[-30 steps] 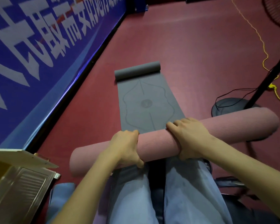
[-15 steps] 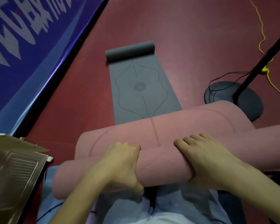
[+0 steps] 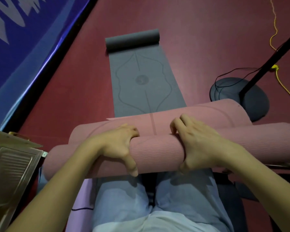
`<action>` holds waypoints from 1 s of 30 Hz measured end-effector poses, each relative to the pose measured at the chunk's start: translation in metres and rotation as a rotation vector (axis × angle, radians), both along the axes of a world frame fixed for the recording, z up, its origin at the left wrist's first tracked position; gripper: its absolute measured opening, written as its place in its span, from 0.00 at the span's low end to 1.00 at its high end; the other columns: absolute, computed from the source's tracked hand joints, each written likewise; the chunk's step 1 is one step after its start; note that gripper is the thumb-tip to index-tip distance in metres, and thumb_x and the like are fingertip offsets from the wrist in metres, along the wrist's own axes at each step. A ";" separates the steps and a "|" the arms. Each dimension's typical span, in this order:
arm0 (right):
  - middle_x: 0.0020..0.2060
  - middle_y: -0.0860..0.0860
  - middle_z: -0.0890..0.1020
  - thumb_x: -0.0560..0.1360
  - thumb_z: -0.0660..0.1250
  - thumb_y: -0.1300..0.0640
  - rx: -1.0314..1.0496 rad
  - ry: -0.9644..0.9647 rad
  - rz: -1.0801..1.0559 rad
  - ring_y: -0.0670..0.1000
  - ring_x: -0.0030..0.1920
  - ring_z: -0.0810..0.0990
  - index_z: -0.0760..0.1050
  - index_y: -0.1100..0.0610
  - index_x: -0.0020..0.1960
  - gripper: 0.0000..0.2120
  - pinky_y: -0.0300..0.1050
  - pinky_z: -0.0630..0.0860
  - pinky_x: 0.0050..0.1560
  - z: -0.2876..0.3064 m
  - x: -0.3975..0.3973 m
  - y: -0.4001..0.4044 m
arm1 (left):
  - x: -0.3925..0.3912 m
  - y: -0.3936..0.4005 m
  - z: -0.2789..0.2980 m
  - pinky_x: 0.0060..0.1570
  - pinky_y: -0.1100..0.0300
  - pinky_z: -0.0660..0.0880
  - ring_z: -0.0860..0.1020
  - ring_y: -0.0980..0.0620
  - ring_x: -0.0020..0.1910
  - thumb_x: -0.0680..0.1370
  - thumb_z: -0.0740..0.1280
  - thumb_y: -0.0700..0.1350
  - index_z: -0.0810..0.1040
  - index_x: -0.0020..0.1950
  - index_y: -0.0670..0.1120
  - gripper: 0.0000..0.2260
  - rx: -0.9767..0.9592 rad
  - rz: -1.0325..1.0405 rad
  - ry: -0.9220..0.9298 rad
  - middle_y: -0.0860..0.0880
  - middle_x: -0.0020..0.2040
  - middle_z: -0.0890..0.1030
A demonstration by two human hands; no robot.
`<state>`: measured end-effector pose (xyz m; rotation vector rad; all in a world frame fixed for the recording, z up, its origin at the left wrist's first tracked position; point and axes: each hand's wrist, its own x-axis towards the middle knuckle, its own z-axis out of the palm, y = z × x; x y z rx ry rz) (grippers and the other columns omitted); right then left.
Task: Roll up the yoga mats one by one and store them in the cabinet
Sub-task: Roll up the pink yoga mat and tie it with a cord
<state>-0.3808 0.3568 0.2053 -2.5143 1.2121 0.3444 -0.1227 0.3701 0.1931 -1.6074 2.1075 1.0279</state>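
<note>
A pink yoga mat [image 3: 157,153] lies rolled across my lap, with a loose outer flap spread forward over the floor. My left hand [image 3: 117,144] clasps the roll from above, thumb hooked under its near side. My right hand [image 3: 199,143] grips it a little further right, fingers curled into the crease where the flap leaves the roll. Beyond it a grey yoga mat [image 3: 141,77] lies flat on the red floor, its far end curled into a small roll. An open metal cabinet door [image 3: 12,173] shows at the lower left.
A blue banner wall [image 3: 23,39] runs along the left. A black stand with a round base [image 3: 241,96] and a slanted pole sits at right, with black and yellow cables [image 3: 274,30] on the floor. A purple mat [image 3: 80,206] lies under my legs.
The tight pink roll has come partly undone: an outer flap now spreads forward. Both hands stay on the roll. My view has tilted down and moved closer.
</note>
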 end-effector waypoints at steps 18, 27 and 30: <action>0.51 0.48 0.80 0.60 0.68 0.48 0.106 0.027 -0.086 0.56 0.48 0.79 0.72 0.52 0.59 0.28 0.51 0.79 0.48 0.019 0.013 -0.004 | 0.029 -0.023 -0.012 0.59 0.59 0.72 0.72 0.59 0.59 0.46 0.82 0.65 0.77 0.60 0.62 0.43 -0.034 0.157 0.320 0.63 0.56 0.75; 0.73 0.53 0.65 0.67 0.60 0.42 -0.005 0.035 -0.092 0.57 0.78 0.55 0.61 0.56 0.77 0.40 0.54 0.54 0.77 0.006 0.014 0.004 | 0.040 -0.035 -0.015 0.54 0.70 0.67 0.70 0.64 0.59 0.50 0.80 0.67 0.69 0.72 0.66 0.51 -0.074 0.167 0.356 0.65 0.61 0.73; 0.66 0.56 0.72 0.69 0.55 0.43 -0.151 -0.037 -0.142 0.60 0.67 0.67 0.68 0.58 0.72 0.35 0.57 0.63 0.70 -0.003 0.015 0.013 | 0.049 -0.034 -0.009 0.55 0.66 0.69 0.72 0.62 0.57 0.54 0.77 0.71 0.69 0.71 0.64 0.47 -0.231 0.214 0.311 0.66 0.62 0.75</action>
